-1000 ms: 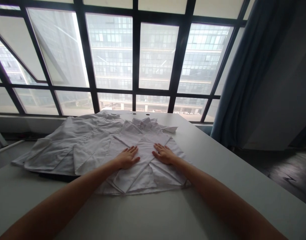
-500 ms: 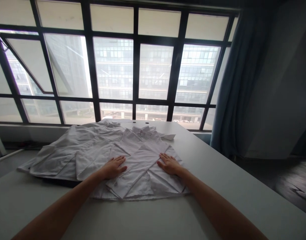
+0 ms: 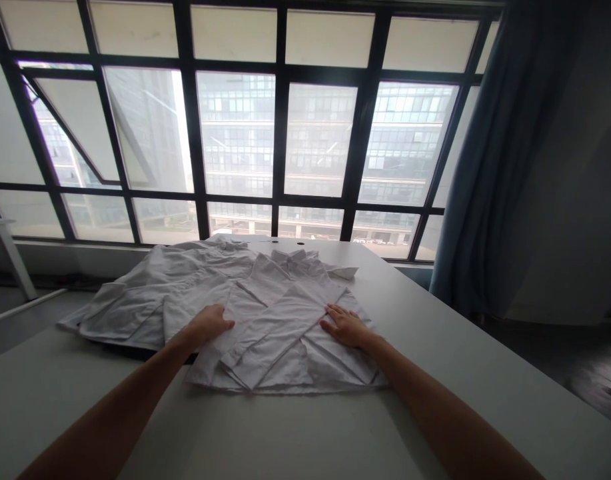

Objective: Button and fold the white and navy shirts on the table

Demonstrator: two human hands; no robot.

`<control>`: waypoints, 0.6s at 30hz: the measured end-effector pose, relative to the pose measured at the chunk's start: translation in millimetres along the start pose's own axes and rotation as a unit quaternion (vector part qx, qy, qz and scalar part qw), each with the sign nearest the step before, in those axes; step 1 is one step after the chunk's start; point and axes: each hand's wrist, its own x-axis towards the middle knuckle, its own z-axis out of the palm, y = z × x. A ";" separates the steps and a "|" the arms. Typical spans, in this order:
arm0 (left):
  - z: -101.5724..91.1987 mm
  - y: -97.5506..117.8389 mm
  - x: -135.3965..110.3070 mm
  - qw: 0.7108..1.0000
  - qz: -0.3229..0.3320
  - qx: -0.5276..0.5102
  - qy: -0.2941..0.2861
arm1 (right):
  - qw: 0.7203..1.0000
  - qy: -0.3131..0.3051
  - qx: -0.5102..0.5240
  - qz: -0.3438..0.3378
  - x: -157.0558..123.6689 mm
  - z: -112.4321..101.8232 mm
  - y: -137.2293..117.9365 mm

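A white collared shirt (image 3: 285, 333) lies on the white table (image 3: 310, 440), its collar toward the window and its sleeves folded across the body. At the shirt's left edge is my left hand (image 3: 211, 323). Its thumb rests on the cloth, while the other fingers are bent and partly hidden at the edge, closed on the fabric. On the right side of the shirt my right hand (image 3: 346, 325) lies flat, palm down, fingers stretched out. It presses on the folded sleeve and holds nothing.
A heap of white shirts (image 3: 150, 287) lies to the left, touching the shirt, with something dark beneath its near edge. Behind the table stands a dark-framed window (image 3: 280, 133). A blue curtain (image 3: 470, 200) hangs at right; a white table leg (image 3: 18, 263) shows at left.
My left hand has slid left from the folded sleeve to the shirt's left edge, and its fingers have bent. My right hand stays flat in place. The view has shifted slightly left.
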 end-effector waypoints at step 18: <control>-22.3 106.1 -30.4 0.981 0.148 -0.077 -0.095 | 1.000 0.005 -0.003 -0.011 -2.1 0.4 -1.3</control>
